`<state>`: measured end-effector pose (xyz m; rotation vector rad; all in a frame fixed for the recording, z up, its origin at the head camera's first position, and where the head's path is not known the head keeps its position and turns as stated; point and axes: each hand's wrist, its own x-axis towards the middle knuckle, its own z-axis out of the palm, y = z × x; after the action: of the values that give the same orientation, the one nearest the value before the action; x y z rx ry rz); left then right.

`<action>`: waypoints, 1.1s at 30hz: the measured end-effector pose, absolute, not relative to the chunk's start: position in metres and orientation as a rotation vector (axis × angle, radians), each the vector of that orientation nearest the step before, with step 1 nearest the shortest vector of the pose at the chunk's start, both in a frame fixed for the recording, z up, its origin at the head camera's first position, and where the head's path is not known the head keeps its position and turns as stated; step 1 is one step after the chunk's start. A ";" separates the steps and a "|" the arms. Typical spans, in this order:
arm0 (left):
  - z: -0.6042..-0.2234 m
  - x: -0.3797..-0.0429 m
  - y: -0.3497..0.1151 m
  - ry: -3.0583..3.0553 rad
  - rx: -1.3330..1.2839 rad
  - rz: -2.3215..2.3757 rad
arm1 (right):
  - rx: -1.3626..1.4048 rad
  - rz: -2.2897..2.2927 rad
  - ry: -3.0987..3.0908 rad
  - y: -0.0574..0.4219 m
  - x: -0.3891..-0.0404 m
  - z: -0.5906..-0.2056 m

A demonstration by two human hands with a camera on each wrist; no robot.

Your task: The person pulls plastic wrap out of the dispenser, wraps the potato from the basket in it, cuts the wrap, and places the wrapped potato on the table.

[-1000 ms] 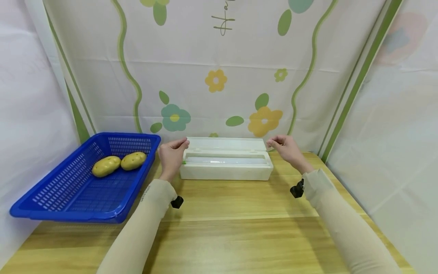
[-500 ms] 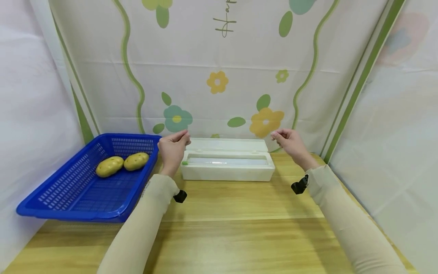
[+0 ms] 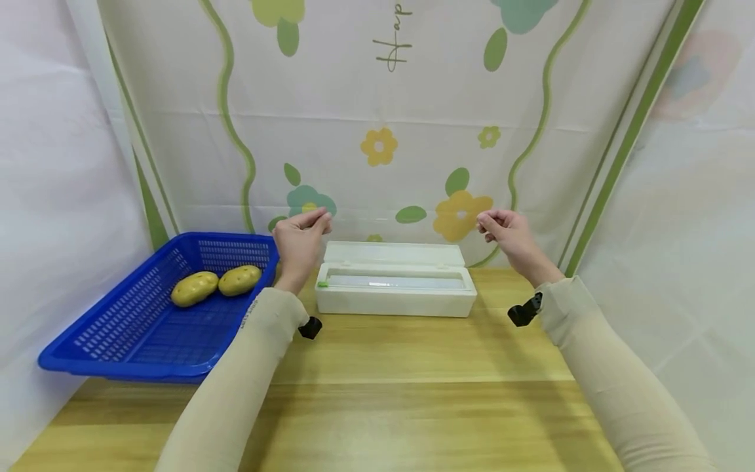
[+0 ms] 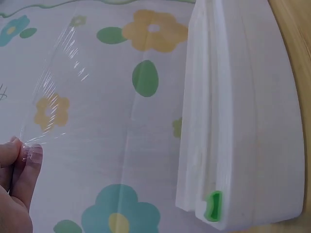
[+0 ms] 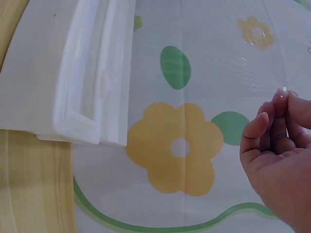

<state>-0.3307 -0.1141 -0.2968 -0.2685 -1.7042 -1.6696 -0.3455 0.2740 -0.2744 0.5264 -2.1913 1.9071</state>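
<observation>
Left hand [image 3: 297,249] and right hand [image 3: 512,237] pinch clear film [image 4: 50,87] at opposite corners above white box [image 3: 395,303], likely keeping it taut.

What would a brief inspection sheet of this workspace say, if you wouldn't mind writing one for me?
Surface: wood-grain table, bare patch in front of the box.
Job's things: white box, lid open, green piece at its left end; clear film above it.
Clutter: blue basket holding two potatoes, left of the box.
Hands: left hand and right hand both raised, each pinching the film.
Cables: nothing seen.
Surroundings: floral backdrop behind; pale side panels.
</observation>
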 end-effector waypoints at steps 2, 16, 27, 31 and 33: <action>-0.292 -0.330 -0.114 -1.702 -0.291 -1.650 | 0.525 1.902 -2.177 0.275 -0.346 -0.271; -0.258 -0.328 -0.118 -1.750 -0.325 -1.518 | 0.592 1.912 -2.129 0.271 -0.346 -0.236; -0.220 -0.313 -0.112 -1.736 -0.443 -1.449 | 0.647 1.998 -2.001 0.274 -0.342 -0.209; -0.212 -0.304 -0.109 -1.718 -0.455 -1.432 | 0.652 1.995 -1.990 0.274 -0.339 -0.204; -0.211 -0.306 -0.109 -1.720 -0.451 -1.441 | 0.659 1.992 -1.976 0.274 -0.339 -0.202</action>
<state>-0.3064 -0.1091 -0.2107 -0.4505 -1.7204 -1.4408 -0.3389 0.2740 -0.2020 0.6591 -1.9758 1.9916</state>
